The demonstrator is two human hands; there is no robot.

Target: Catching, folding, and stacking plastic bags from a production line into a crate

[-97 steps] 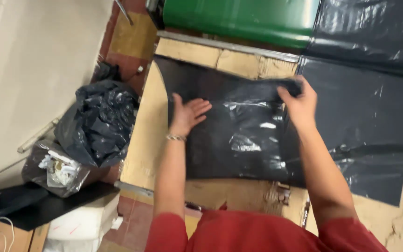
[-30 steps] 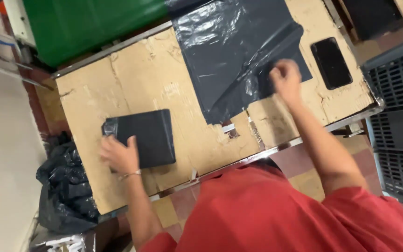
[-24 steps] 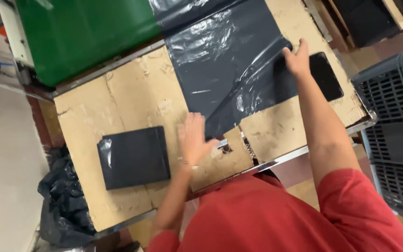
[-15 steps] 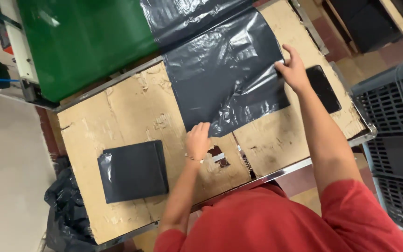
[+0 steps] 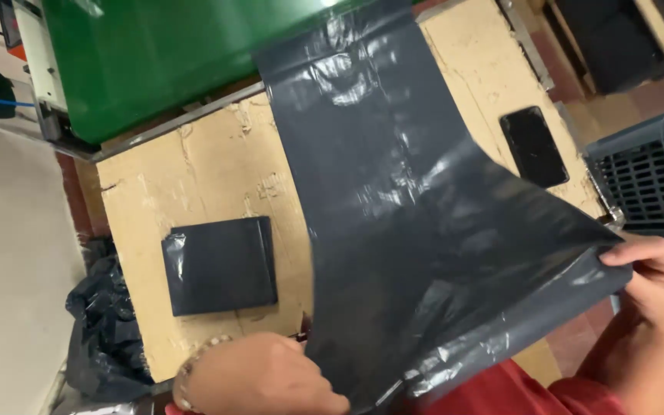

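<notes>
Pulled toward me since a moment ago, the sheet (image 5: 416, 230) now drapes off the table's (image 5: 209, 169) near edge, its near-right corner pinched in my right hand (image 5: 659, 277) and its near-left edge gripped by my left hand (image 5: 263, 380). Left of it lies a folded bag (image 5: 220, 265); a phone (image 5: 533, 146) lies far right.

Black plastic sheet (image 5: 416, 230) now nearer, lifted.
</notes>
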